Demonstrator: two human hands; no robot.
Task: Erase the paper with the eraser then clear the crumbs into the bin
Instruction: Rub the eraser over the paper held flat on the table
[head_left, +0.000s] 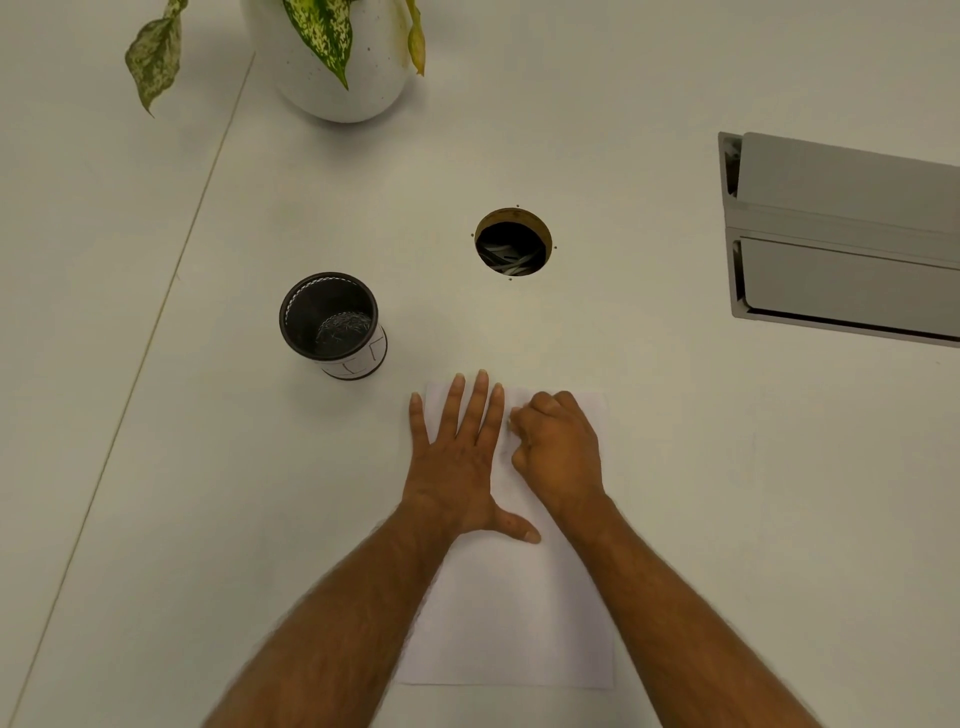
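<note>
while curled right hand (558, 452) hides it, eraser unseen on paper (511, 613)

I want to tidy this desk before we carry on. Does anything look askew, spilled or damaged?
Nothing is spilled or broken. The paper lies flat under the left hand, and the mesh cup stands upright. One oddity: the round hole in the desk has no cover, so its raw edge and the cables below show.
</note>
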